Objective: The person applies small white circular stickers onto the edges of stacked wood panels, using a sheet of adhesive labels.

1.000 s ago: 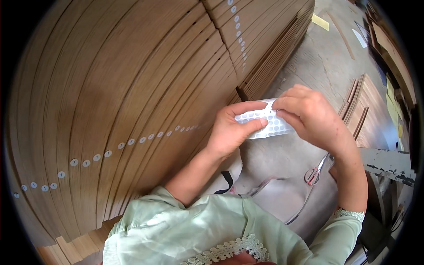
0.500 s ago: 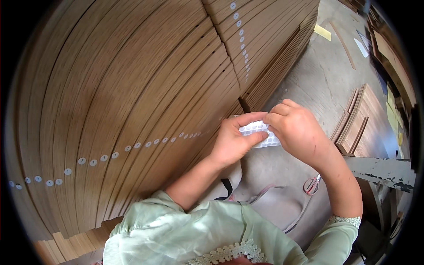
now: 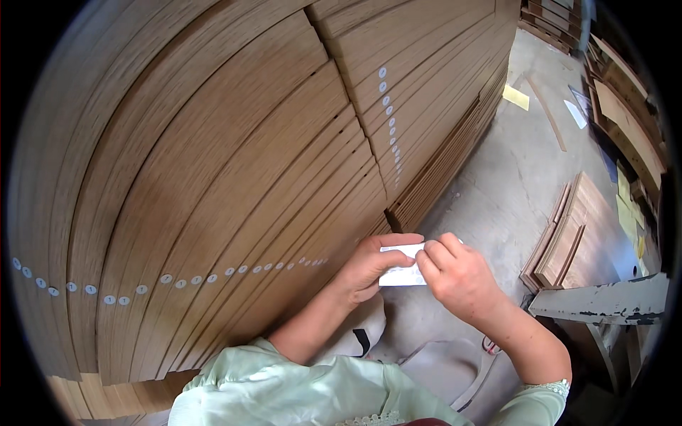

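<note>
A small white sheet of round stickers (image 3: 401, 277) is held in front of my body, beside the stacked wooden panels (image 3: 206, 170). My left hand (image 3: 369, 268) grips its left side between thumb and fingers. At its right edge, the fingers of my right hand (image 3: 458, 273) are bent and pinched together on the sheet. Whether a single sticker is between those fingertips is hidden. Round white stickers (image 3: 166, 279) run in a line along the panel edges, one per board in most places. A second line of stickers (image 3: 388, 110) marks the farther stack.
To the right, several loose panels (image 3: 582, 227) lean near a chipped white metal beam (image 3: 604, 299). Scissors with red handles (image 3: 490, 346) lie partly behind my right forearm. Yellow paper (image 3: 516, 97) and a thin strip (image 3: 545, 113) lie on the concrete floor (image 3: 490, 170).
Both hands and the sheet sit lower in the picture, as does the whole scene. The sheet's dotted rows show less plainly now. My right forearm covers more of the scissors.
</note>
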A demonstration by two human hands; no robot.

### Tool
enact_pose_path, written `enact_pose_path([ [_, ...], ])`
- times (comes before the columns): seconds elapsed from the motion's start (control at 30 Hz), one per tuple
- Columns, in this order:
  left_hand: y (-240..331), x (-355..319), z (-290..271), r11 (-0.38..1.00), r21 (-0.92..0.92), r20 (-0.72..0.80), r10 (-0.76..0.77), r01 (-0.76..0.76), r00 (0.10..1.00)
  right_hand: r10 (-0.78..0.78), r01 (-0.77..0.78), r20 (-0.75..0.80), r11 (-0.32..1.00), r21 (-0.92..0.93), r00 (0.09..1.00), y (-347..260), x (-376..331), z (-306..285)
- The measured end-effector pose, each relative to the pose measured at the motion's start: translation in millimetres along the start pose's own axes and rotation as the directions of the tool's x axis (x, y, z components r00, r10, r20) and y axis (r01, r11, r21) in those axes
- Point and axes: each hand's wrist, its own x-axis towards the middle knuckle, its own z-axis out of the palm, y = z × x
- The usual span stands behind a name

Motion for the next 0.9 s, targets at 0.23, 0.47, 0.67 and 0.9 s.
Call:
enact_pose_path([
  [0.23,-17,-7,-4,0.998,0.038,-0.033,0.045,-0.043,0.998,0.430,-0.198,0.055,0.294,0.935,0.901,45,76,-55],
  [0.47,-19,-22,-6,0.994,0.095,-0.073,0.067,-0.060,0.995,0.547,-0.114,-0.170,0.447,0.887,0.819,55,147,-71],
  [0.67,-24,-25,-13,0.996,0.071,-0.055,0.052,-0.048,0.997,0.572,-0.082,-0.266,0.509,0.857,0.776,50,154,-63],
  [0.9,-24,-25,-12,0.995,0.079,-0.022,0.065,-0.063,0.998,0.598,-0.105,-0.300,0.547,0.830,0.743,63,155,-73],
])
